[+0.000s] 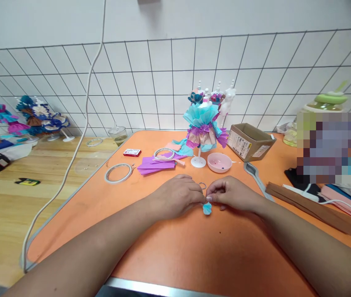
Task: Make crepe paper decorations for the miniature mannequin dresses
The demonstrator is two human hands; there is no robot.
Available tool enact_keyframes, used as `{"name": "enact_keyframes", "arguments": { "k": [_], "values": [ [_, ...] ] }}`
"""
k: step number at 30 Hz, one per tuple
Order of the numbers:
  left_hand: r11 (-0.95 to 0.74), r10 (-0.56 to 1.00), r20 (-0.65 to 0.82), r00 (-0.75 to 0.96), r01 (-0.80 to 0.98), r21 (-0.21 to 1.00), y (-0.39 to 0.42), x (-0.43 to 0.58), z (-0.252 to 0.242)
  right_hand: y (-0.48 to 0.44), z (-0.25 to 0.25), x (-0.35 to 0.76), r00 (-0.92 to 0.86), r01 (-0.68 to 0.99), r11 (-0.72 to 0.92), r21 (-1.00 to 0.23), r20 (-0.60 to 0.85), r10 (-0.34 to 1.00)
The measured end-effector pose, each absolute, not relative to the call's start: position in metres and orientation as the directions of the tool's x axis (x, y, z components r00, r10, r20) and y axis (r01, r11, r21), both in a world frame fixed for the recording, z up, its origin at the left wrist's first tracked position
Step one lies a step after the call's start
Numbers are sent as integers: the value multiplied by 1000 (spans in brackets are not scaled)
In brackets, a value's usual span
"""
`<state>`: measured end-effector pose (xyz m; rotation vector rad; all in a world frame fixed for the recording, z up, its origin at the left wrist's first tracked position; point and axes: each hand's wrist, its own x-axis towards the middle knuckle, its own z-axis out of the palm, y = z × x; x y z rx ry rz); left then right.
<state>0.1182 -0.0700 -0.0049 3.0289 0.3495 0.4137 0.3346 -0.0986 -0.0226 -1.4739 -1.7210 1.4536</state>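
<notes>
Above the orange table, my left hand (177,197) and my right hand (234,194) meet with their fingertips together. Both are closed in a pinch at the top of a small fanned piece of light-blue crepe paper (207,209), which hangs below the fingers. Just behind the fingertips, a thin metal ring (203,185) shows; the rest of that item is hidden by my left hand. Farther back stands a white mannequin stand (198,161) wearing a dress of blue, purple and peach crepe paper (204,123).
Rolls of tape (118,173), purple crepe paper (156,166) and a small red-and-white box (132,152) lie at the left. A pink bowl (219,163) and cardboard box (251,142) stand behind my right hand. Brown paper (314,209) lies rightward; a white cable (88,103) hangs leftward.
</notes>
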Motion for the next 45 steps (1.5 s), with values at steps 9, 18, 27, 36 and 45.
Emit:
{"name": "enact_keyframes", "arguments": {
  "k": [9,18,27,36,45],
  "values": [
    [-935,353,155,923,341,100,-71,120,-7,-105,-16,330,-345,656,219,-722,-29,938],
    [-870,484,102,869,465,164,-76,123,-6,-122,-11,318,-386,826,448,-342,237,892],
    [-540,805,75,589,673,505,-80,126,-8,-132,-19,313,-448,867,498,26,480,754],
    [-139,882,-73,466,405,904,-73,131,-14,-136,-20,312,-453,865,485,126,609,651],
    [56,820,-19,572,-46,997,-75,129,-8,-124,-6,311,33,480,178,-859,220,975]
  ]
}}
